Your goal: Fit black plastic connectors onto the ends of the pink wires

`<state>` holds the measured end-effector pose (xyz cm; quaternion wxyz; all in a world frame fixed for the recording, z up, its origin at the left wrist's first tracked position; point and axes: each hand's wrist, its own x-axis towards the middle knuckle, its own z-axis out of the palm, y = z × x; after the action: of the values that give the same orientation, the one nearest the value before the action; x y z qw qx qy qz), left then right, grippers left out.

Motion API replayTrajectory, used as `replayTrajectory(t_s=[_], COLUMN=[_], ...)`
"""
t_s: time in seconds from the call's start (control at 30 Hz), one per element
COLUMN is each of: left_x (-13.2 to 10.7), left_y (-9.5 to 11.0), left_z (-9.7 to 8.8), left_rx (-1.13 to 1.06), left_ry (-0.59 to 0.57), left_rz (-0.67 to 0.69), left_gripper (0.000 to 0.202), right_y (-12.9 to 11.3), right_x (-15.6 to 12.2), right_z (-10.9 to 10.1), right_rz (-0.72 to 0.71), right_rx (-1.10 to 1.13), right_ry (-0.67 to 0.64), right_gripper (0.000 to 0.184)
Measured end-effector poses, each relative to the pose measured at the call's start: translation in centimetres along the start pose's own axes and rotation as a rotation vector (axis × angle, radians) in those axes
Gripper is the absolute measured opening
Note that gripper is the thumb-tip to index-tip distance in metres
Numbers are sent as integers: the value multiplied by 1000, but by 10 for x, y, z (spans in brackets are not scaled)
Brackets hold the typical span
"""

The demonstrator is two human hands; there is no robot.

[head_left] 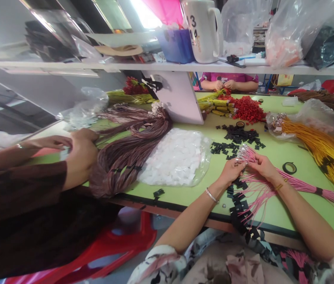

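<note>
My right hand (263,166) is closed around a bundle of pink wires (300,183) near their silvery metal ends (245,153). Tight against those ends, my left hand (232,171) has its fingers pinched together; what lies between them is too small to make out. Some pink wires hang loose over the table edge, while the bundle trails right, wrapped in black tape. Below my left hand, a string of black plastic pieces (238,203) runs over the edge toward my lap. Small black connector housings (241,134) lie loose just beyond my hands.
A roll of black tape (289,168) and yellow wires (318,138) lie right. Left are a bag of white pieces (175,157), brown wires (125,161) and a co-worker's arms (78,157). Another person's hands (224,85) work beyond red pieces (248,108). A shelf (143,67) crosses above.
</note>
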<state>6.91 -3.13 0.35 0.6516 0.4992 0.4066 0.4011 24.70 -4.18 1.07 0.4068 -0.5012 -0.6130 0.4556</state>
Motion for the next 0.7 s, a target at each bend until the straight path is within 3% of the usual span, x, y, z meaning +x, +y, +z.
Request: replayTrajectory(t_s=[0.3, 0.4, 0.57, 0.7], left_x=[-6, -8, -6, -2], left_y=[7, 8, 3, 0], left_z=[0, -2, -5, -7], left_rx=[66, 51, 21, -96], left_ry=[-69, -83, -44, -16], left_rz=[14, 21, 2, -89], left_gripper=[30, 31, 30, 28], right_y=[-2, -9, -18, -11], right_x=[0, 0, -2, -1], right_z=[7, 2, -2, 0], right_rz=[51, 32, 25, 33], right_rx=[87, 7, -97, 14], right_ry=[69, 41, -36, 50], right_gripper=[26, 29, 35, 33])
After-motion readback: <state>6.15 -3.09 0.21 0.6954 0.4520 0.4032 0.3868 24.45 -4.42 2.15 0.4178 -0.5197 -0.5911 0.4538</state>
